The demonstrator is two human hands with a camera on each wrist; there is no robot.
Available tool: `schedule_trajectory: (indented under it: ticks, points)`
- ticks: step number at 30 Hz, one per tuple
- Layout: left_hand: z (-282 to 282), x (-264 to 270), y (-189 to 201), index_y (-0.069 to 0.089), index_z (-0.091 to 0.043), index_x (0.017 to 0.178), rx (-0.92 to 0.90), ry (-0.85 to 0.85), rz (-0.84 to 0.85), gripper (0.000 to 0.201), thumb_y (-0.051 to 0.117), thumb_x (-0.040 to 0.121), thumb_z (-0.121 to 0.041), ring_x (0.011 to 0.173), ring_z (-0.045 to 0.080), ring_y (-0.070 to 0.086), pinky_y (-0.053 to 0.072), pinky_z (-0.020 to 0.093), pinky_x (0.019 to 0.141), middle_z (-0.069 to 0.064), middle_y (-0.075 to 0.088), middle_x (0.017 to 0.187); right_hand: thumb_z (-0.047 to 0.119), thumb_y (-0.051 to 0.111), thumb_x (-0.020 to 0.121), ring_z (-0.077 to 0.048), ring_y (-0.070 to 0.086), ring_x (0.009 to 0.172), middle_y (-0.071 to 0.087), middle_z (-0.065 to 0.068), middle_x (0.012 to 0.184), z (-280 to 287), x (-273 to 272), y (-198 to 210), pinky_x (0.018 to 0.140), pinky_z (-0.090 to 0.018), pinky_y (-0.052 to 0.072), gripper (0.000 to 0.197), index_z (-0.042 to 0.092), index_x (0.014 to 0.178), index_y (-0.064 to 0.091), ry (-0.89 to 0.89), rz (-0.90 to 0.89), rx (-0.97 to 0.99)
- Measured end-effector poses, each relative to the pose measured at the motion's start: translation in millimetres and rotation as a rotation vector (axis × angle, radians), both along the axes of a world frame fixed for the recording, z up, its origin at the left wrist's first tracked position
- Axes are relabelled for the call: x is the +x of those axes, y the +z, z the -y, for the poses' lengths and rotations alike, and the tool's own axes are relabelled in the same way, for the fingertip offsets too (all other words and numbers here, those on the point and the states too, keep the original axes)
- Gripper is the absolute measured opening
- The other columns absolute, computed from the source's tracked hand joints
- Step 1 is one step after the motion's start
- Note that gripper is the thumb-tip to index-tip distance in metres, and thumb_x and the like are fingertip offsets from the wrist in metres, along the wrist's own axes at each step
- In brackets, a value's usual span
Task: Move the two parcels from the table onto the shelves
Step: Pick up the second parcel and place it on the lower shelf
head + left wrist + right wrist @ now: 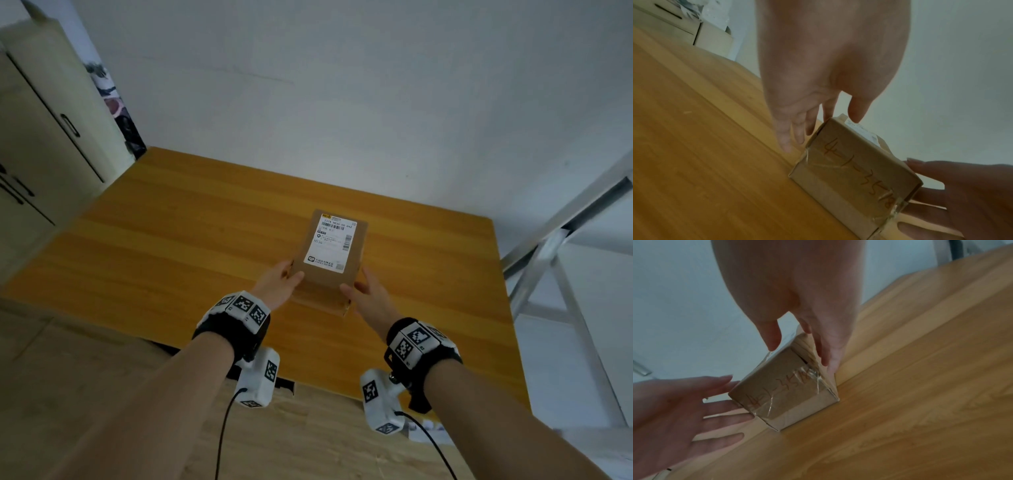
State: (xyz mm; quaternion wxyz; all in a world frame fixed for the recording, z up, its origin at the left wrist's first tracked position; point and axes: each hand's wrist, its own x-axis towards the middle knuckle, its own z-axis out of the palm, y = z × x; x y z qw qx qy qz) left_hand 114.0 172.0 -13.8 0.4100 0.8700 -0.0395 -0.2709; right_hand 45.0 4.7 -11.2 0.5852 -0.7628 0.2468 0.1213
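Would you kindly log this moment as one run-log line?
phase: reach | left hand: open, flanking brown cardboard parcel | right hand: open, flanking | parcel on wooden table

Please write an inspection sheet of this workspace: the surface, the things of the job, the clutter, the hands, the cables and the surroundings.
Surface: wooden table, orange-brown, set against a white wall.
Job's things: one cardboard parcel rests on the table, white shipping label on top, handwritten digits on its near face; a second parcel is not seen.
Clutter: nothing seen on the table.
Hands: left hand and right hand flank the parcel's near corners, fingers straight, thumbs at its top edge; the parcel is not yet lifted.
Cables: black cables hang from the wrist cameras.
Surroundings: cream cabinet to the left; metal shelf frame to the right.
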Motion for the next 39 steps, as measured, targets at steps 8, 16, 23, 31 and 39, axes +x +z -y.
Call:
schedule_trajectory:
  ticks: [8,16,23,31,39]
  points:
    - [7,-12,-4,0.039,-0.011,0.141,-0.11,0.206,-0.023,0.048,0.048,0.096,-0.026,0.124,0.025,0.052,0.044,0.045,0.105,0.01,0.051,0.14,0.005,0.059,0.089,-0.025,0.054,0.119,0.057,-0.01,0.133,4,2,-5,0.1,-0.042,0.046,0.066,0.026,0.146,0.032,-0.051,0.037,0.139]
    - [11,-38,38,0.045,-0.01,0.133,-0.181,0.291,0.004,0.04,0.052,0.095,-0.019,0.1,0.022,0.059,0.052,0.043,0.095,0.015,0.058,0.13,0.001,0.061,0.087,-0.027,0.056,0.116,0.056,-0.016,0.134,19,-21,35,0.1,-0.042,0.047,0.073,0.025,0.148,0.028,-0.063,0.046,0.198]
    - [11,-70,106,0.046,-0.009,0.132,-0.233,0.289,0.098,0.041,0.056,0.092,-0.015,0.1,0.021,0.059,0.052,0.041,0.093,0.013,0.06,0.129,-0.004,0.061,0.084,-0.026,0.059,0.107,0.061,-0.016,0.126,26,-51,93,0.097,-0.041,0.047,0.078,0.025,0.149,0.027,-0.061,0.141,0.277]
    - [10,-108,175,0.046,-0.014,0.135,-0.322,0.26,0.179,0.049,0.061,0.089,-0.009,0.123,0.023,0.055,0.048,0.04,0.102,0.011,0.057,0.135,-0.008,0.06,0.083,-0.027,0.051,0.12,0.052,-0.019,0.136,35,-84,158,0.084,-0.032,0.049,0.083,0.026,0.149,0.024,0.022,0.31,0.25]
    - [13,-141,211,0.041,-0.011,0.14,-0.357,0.208,0.271,0.052,0.058,0.09,-0.007,0.128,0.023,0.051,0.046,0.038,0.102,0.011,0.053,0.14,-0.009,0.06,0.083,-0.03,0.052,0.123,0.056,-0.015,0.128,43,-112,194,0.09,-0.036,0.048,0.081,0.029,0.147,0.029,0.041,0.398,0.214]
